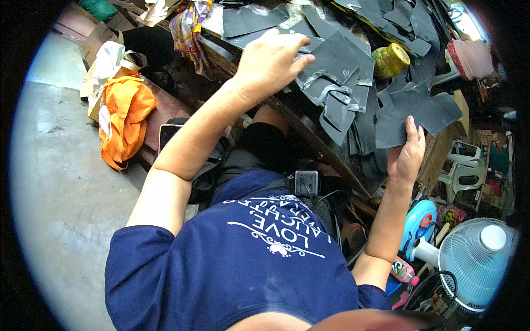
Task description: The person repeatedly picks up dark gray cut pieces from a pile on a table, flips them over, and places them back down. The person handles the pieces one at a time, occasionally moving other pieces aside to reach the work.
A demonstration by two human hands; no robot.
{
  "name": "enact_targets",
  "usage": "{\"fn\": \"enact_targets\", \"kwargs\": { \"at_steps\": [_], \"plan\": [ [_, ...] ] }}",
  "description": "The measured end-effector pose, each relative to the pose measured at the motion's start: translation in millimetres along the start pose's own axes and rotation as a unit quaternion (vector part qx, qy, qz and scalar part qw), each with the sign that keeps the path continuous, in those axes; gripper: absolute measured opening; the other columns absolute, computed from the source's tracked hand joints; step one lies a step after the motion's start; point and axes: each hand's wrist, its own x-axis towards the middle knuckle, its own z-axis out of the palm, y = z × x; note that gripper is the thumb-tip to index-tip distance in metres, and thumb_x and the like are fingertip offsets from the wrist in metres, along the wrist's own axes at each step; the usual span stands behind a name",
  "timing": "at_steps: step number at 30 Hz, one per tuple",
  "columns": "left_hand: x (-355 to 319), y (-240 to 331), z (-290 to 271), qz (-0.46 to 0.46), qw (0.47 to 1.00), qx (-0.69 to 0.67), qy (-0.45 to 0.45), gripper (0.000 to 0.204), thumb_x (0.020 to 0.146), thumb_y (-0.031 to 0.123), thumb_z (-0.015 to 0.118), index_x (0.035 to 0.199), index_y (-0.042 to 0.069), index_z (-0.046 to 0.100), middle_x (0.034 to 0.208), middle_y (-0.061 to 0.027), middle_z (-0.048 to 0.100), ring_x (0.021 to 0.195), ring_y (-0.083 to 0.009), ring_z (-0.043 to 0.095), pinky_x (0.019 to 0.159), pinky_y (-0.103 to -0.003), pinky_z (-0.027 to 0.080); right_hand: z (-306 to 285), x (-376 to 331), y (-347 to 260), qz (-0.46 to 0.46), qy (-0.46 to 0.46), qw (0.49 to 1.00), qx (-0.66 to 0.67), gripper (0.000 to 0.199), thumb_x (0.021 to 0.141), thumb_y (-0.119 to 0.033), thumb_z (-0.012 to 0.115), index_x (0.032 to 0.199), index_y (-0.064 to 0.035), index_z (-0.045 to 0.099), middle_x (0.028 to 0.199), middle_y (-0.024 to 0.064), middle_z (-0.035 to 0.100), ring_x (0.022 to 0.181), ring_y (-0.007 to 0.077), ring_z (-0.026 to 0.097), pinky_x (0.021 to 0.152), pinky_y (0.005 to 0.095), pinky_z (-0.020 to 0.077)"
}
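My right hand (407, 154) grips the lower edge of a flat black cut-out sheet piece (411, 113), held up at the right side of the table; its material could be leather or a similar sheet. Over the table's near left edge, my left hand (270, 60) has thumb and fingers apart and nothing visible in it. Just right of that hand lies an overlapping pile of black cut-out pieces (331, 60), some with small pale marks. Another black sheet piece (254, 21) lies flat beyond my left hand.
A yellow-green jar (391, 60) stands amid the pieces. More dark sheets (386, 14) are heaped at the far right. An orange bag (126, 110) lies at left, beside a plaid cloth (190, 30). A fan (477, 262) and white plastic chairs (464, 165) stand to my right.
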Motion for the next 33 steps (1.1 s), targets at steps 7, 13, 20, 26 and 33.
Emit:
{"fn": "enact_targets", "kwargs": {
  "at_steps": [7, 13, 20, 26, 33],
  "plan": [
    [14, 11, 19, -0.054, 0.980, -0.189, -0.028, 0.046, 0.081, 0.015, 0.073, 0.124, 0.010, 0.060, 0.083, -0.0097, 0.065, 0.075, -0.0240, 0.065, 0.072, -0.034, 0.052, -7, -6, 1, -0.011, 0.006, 1.000, -0.005, 0.019, 0.096, -0.011, 0.060, 0.111, 0.0007, 0.057, 0.105, 0.0089, 0.066, 0.095, 0.0178, 0.065, 0.085, 0.0327, 0.0544],
    [21, -5, 27, -0.162, 0.903, -0.395, -0.047, 0.040, 0.083, 0.014, 0.072, 0.121, 0.003, 0.065, 0.080, -0.0054, 0.067, 0.070, -0.0101, 0.060, 0.066, -0.027, 0.051, -16, -6, 3, -0.009, 0.015, 1.000, -0.004, 0.021, 0.097, -0.013, 0.059, 0.112, 0.0010, 0.057, 0.107, 0.0093, 0.065, 0.097, 0.0188, 0.065, 0.086, 0.0346, 0.0542],
    [18, -12, 29, -0.179, 0.882, -0.431, -0.061, 0.035, 0.084, 0.013, 0.071, 0.118, 0.004, 0.067, 0.081, -0.0025, 0.063, 0.073, -0.0093, 0.058, 0.068, -0.025, 0.049, -15, 1, 3, 0.022, 0.007, 0.999, 0.040, 0.032, 0.100, -0.029, 0.055, 0.118, -0.0028, 0.056, 0.117, 0.0097, 0.063, 0.107, 0.0238, 0.063, 0.093, 0.0406, 0.0507],
    [16, -9, 23, -0.171, 0.891, -0.415, -0.071, 0.035, 0.083, 0.013, 0.070, 0.116, 0.003, 0.065, 0.082, -0.0025, 0.061, 0.074, -0.0104, 0.056, 0.071, -0.026, 0.049, -16, 2, 8, 0.027, -0.021, 0.998, 0.049, 0.032, 0.100, -0.027, 0.054, 0.120, -0.0023, 0.055, 0.118, 0.0098, 0.063, 0.108, 0.0244, 0.063, 0.094, 0.0409, 0.0504],
    [12, -6, 25, -0.179, 0.887, -0.418, -0.081, 0.034, 0.084, 0.011, 0.069, 0.116, 0.001, 0.063, 0.084, -0.0022, 0.060, 0.077, -0.0101, 0.056, 0.072, -0.026, 0.048, -15, -1, 8, 0.029, -0.025, 0.997, 0.063, 0.032, 0.101, -0.027, 0.054, 0.121, -0.0023, 0.055, 0.119, 0.0110, 0.063, 0.109, 0.0251, 0.063, 0.095, 0.0419, 0.0500]
  ]
}}
